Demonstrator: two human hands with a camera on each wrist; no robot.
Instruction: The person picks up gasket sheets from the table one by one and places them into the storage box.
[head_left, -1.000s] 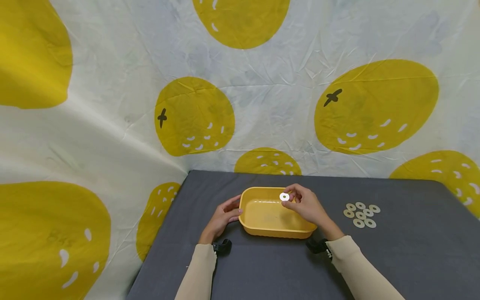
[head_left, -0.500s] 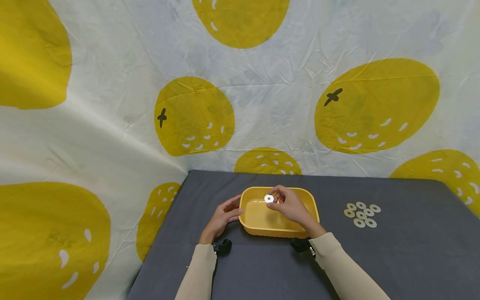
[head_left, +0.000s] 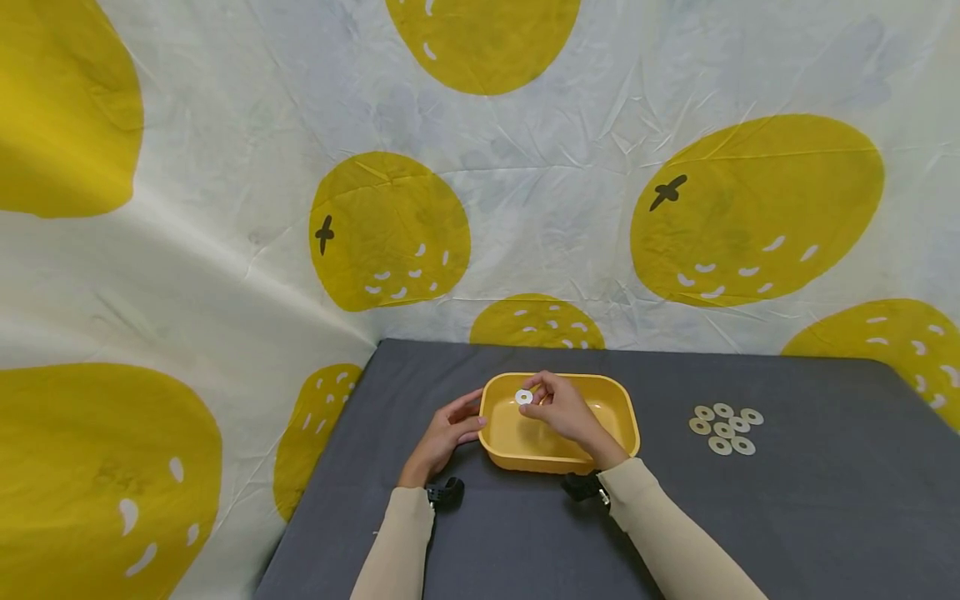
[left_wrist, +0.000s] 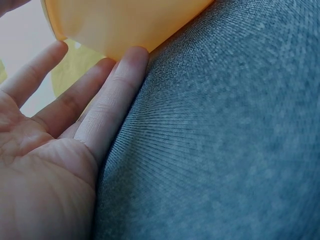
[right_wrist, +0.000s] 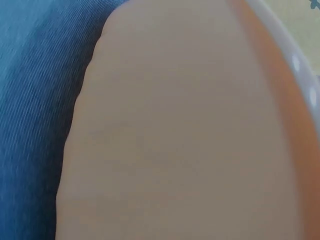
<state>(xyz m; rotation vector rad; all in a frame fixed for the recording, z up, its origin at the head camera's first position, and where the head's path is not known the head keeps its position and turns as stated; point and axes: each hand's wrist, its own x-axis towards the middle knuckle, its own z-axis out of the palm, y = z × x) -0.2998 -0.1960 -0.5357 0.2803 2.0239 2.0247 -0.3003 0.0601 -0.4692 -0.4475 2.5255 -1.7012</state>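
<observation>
In the head view, my right hand (head_left: pixel 566 410) is over the yellow plastic basin (head_left: pixel 558 465) and pinches a flat white washer-like ring (head_left: pixel 523 397) between thumb and fingertips. The ring faces me, its small centre hole showing. On the basin's left side rests my left hand (head_left: pixel 444 433), its fingers fairly straight. The left wrist view shows fingertips (left_wrist: pixel 134 56) of that hand against the basin's outer wall (left_wrist: pixel 130 22), close to the cloth. Filling most of the right wrist view is the basin's blurred outer wall (right_wrist: pixel 175 125); the right hand is hidden there.
Several similar pale rings (head_left: pixel 723 429) lie in a loose cluster on the dark grey cloth-covered table (head_left: pixel 840 492), right of the basin. A white curtain (head_left: pixel 547 225) with yellow fruit prints hangs behind the table and along its left side.
My right hand has moved left with the ring, from the basin's right part to left of its middle. The left hand and the basin have stayed in place.
</observation>
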